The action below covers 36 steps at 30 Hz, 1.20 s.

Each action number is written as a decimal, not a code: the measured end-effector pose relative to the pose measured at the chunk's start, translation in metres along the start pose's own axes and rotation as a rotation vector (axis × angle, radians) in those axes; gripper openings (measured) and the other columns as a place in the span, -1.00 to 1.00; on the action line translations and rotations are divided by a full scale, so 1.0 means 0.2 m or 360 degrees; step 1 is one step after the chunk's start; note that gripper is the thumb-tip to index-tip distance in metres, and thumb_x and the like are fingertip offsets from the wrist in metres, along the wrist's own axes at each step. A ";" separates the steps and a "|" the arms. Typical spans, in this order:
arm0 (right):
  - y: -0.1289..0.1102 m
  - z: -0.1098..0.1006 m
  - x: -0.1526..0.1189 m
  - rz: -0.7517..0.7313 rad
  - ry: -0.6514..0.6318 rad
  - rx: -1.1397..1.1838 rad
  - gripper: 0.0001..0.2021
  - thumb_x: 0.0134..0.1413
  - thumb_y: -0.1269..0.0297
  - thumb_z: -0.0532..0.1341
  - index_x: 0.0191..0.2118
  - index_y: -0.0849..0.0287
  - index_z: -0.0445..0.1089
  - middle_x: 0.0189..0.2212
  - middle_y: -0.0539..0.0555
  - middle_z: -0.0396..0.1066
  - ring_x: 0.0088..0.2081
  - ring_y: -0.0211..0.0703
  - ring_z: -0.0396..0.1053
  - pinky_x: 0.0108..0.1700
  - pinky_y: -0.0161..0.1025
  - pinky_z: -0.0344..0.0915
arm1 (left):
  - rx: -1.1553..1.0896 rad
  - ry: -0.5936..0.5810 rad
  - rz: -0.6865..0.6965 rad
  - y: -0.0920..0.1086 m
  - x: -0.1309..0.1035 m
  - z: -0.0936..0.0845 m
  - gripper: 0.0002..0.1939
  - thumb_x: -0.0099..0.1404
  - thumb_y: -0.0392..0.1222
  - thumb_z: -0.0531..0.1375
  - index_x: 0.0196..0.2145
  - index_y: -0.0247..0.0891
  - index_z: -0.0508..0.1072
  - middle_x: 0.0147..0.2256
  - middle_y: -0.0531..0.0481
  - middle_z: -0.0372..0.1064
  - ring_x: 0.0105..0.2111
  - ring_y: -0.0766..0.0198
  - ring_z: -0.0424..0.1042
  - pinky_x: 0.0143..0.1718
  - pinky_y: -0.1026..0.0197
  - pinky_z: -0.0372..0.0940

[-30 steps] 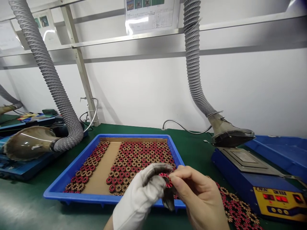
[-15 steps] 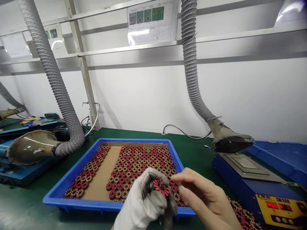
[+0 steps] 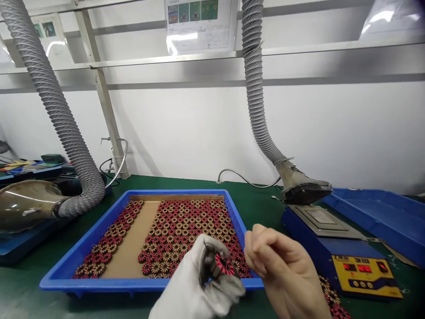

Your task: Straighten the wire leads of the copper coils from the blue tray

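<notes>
My left hand [image 3: 199, 283], in a white glove with grey, dirty fingertips, grips a small red-wound stator [image 3: 225, 265] between thumb and fingers. Its round toothed face is turned toward me. Just to the right is my bare right hand [image 3: 285, 270], fingers curled in a pinch and apart from the stator. Whatever lies between those fingertips is hidden. Behind both hands, a blue tray [image 3: 99, 285] holds rows of red and tan stators [image 3: 189, 230] on cardboard [image 3: 128, 252], with a bare strip between a left column and the larger block.
At right stands a blue heating unit [image 3: 318, 252] with a yellow display panel [image 3: 367, 275], more stators [image 3: 332, 301] beside it and another blue tray [image 3: 381, 217] behind. Fume hoses hang on both sides, their hoods [image 3: 303, 184] low over the green bench [image 3: 255, 208].
My right hand's fingers have curled inward and drawn slightly away from the stator. My left hand still holds the stator, now tilted a little differently. The view has shifted to the right.
</notes>
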State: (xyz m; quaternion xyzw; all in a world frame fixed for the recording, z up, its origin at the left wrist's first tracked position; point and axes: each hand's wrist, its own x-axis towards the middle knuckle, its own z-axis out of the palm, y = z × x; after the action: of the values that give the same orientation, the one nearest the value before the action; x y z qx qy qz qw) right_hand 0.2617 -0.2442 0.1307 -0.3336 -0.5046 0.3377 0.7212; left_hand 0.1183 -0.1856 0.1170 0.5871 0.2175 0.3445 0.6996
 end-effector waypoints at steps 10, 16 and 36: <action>-0.03 0.04 -0.02 0.0180 -0.0184 -0.0673 -0.82 0.17 0.27 0.24 -0.47 0.10 0.44 -0.52 -0.05 0.39 -0.47 -0.24 0.27 -0.42 -0.33 0.14 | -0.0295 0.0142 -0.0120 0.04 0.00 0.05 -0.59 -0.15 -0.48 0.38 -0.39 -0.20 0.32 -0.43 0.15 0.29 -0.45 0.38 0.34 -0.48 0.39 0.26; 0.00 0.05 -0.03 -0.0096 -0.0026 -0.0691 -0.82 0.19 0.32 0.25 -0.46 0.09 0.46 -0.54 -0.06 0.39 -0.49 -0.25 0.26 -0.43 -0.32 0.13 | -0.0314 0.0081 -0.0113 0.04 0.04 -0.01 -0.64 -0.01 -0.04 0.43 -0.35 -0.24 0.41 -0.56 0.12 0.24 -0.57 0.36 0.29 -0.52 0.30 0.25; 0.04 0.06 -0.02 0.0140 0.0048 -0.0250 -0.78 0.18 0.19 0.30 -0.45 0.14 0.46 -0.56 -0.04 0.26 -0.52 -0.28 0.14 -0.47 -0.37 0.12 | -0.0084 0.0047 0.0065 0.06 0.00 0.00 -0.51 0.13 0.26 0.29 -0.35 -0.23 0.30 -0.48 0.08 0.22 -0.46 0.33 0.25 -0.42 0.26 0.23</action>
State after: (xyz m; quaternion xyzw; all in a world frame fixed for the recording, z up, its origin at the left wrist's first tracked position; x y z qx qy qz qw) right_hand 0.2478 -0.2420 0.1255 -0.4160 -0.5034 0.3234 0.6848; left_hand 0.1160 -0.1844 0.1295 0.5675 0.2066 0.3731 0.7043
